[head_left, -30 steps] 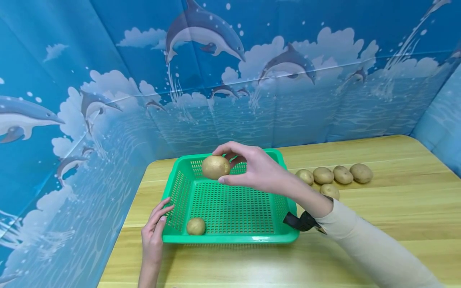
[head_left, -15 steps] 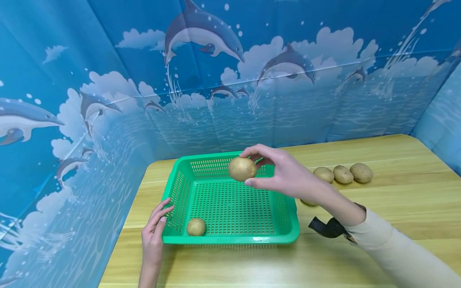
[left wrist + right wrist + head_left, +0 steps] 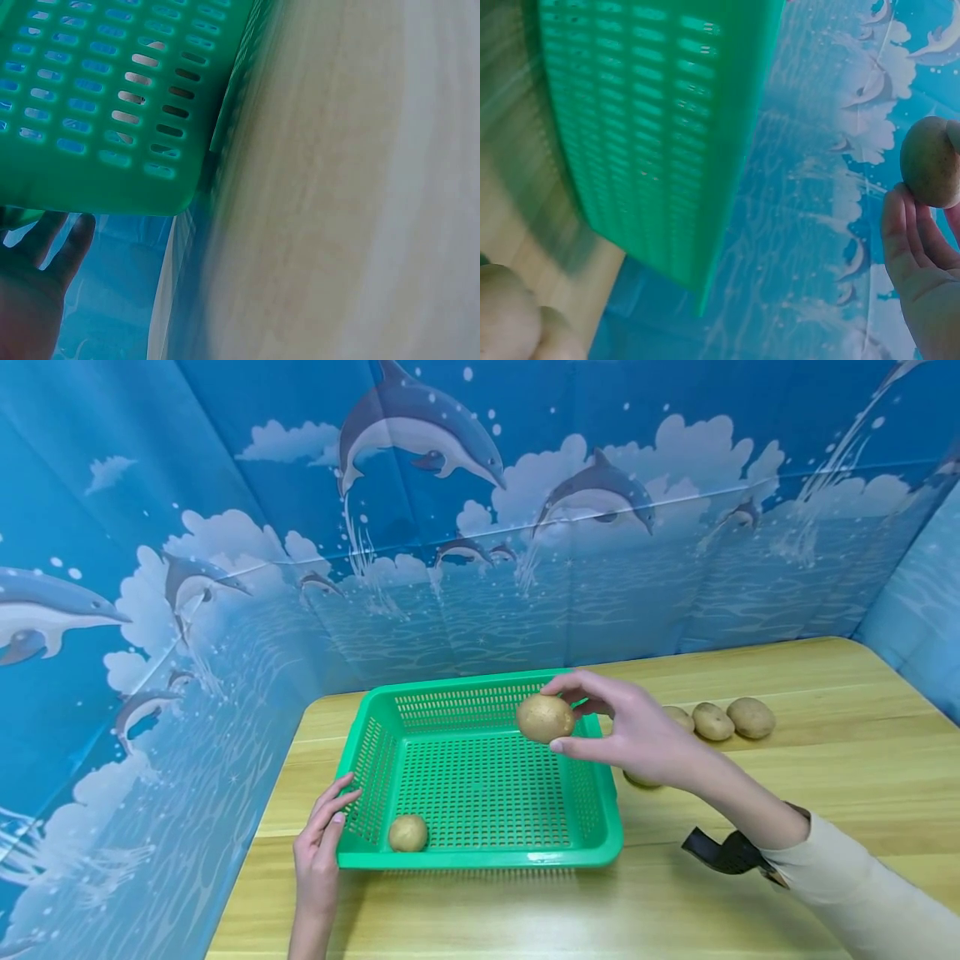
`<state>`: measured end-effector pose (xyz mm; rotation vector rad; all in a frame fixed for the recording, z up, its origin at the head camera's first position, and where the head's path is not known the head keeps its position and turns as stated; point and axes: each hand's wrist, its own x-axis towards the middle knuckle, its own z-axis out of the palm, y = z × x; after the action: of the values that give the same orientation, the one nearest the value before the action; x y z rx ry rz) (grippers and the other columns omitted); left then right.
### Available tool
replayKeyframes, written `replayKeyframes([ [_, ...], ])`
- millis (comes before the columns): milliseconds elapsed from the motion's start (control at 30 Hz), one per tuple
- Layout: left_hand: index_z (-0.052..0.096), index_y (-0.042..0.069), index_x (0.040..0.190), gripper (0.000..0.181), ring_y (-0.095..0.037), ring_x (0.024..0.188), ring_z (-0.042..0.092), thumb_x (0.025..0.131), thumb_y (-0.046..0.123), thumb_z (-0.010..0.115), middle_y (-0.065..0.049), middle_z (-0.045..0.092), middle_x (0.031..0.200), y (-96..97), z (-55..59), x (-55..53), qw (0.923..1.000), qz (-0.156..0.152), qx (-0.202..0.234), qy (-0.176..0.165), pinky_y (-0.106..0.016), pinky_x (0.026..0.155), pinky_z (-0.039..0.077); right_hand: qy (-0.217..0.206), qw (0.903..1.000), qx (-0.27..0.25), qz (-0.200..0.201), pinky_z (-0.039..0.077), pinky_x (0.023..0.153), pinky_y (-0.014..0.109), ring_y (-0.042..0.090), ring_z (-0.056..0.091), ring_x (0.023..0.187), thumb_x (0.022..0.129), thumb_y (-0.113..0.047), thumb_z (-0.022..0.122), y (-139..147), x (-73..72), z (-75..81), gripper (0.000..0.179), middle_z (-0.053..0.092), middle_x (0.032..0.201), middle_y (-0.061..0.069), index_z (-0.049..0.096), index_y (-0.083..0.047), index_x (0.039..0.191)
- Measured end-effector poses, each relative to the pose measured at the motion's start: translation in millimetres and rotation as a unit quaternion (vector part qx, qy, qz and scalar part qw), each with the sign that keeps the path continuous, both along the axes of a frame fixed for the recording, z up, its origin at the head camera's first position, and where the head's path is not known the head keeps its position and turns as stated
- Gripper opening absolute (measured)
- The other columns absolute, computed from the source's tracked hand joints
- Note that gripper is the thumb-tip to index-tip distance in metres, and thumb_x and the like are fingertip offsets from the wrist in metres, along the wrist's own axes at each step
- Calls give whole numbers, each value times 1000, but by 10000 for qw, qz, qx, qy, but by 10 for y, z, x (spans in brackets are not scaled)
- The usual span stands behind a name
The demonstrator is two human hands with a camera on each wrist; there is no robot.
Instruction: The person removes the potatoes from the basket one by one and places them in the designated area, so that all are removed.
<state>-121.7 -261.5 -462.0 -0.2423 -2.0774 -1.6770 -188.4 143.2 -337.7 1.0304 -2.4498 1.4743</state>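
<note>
My right hand (image 3: 633,731) pinches a potato (image 3: 545,718) between fingertips and thumb. In the head view the potato overlaps the right part of a green perforated plastic basket (image 3: 480,860); in the right wrist view this potato (image 3: 930,161) appears high against the blue backdrop. The left hand (image 3: 318,843) rests on the basket's left rim near its front corner, fingers fairly straight and fingertips over the edge. In the left wrist view that hand (image 3: 30,292) shows beside the basket wall (image 3: 97,180). One potato (image 3: 408,833) lies inside the basket at the front left corner.
Several potatoes (image 3: 752,718) sit on the wooden table (image 3: 847,777) right of the basket, some partly hidden by the right hand. A blue dolphin-print backdrop (image 3: 465,602) stands behind and to the left. A black strap (image 3: 723,852) hangs from the right wrist.
The right hand, holding the potato, has moved right from over the basket's back middle to its right side. The left hand, basket and the potato inside have stayed put.
</note>
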Motion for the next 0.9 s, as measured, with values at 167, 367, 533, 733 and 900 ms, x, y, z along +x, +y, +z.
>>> replayKeyframes([
  [167, 66, -7, 118, 31, -26, 138, 39, 101, -5, 40, -12, 54, 140, 3, 3, -8, 10000, -12, -4, 32, -28, 111, 29, -283, 9993, 133, -209, 51, 90, 34, 12, 62, 102, 86, -26, 79, 102, 33, -64, 48, 59, 124, -9, 57, -22, 129],
  [367, 65, -9, 118, 30, -26, 137, 40, 101, -6, 40, -19, 53, 139, 14, 20, 2, 9998, 4, -86, 159, -26, 110, 30, -408, 9982, 223, -390, 49, 91, 26, 10, 60, 105, 86, -27, 79, 215, 59, -85, 50, 58, 126, -9, 57, -24, 130],
  [533, 65, -9, 118, 30, -26, 137, 40, 101, -5, 41, -20, 52, 139, 16, 29, 6, 9998, -16, -132, 172, -25, 109, 31, -465, 9974, 278, -479, 50, 89, 27, 11, 61, 105, 87, -26, 78, 319, 87, -115, 48, 59, 126, -8, 57, -25, 130],
  [733, 65, -9, 118, 30, -25, 137, 40, 101, -5, 41, -18, 52, 140, -2, 1, -2, 9999, -18, -99, 109, -26, 110, 31, -498, 9966, 390, -525, 53, 85, 30, 13, 63, 102, 86, -27, 78, 442, 117, -201, 46, 60, 124, -8, 58, -25, 128],
  [900, 65, -9, 118, 30, -26, 137, 40, 101, -5, 40, -20, 52, 139, 4, 10, 2, 9998, -23, -117, 158, -25, 109, 31, -545, 9965, 406, -489, 53, 85, 28, 14, 63, 102, 86, -24, 78, 543, 129, -285, 45, 60, 122, -6, 58, -22, 127],
])
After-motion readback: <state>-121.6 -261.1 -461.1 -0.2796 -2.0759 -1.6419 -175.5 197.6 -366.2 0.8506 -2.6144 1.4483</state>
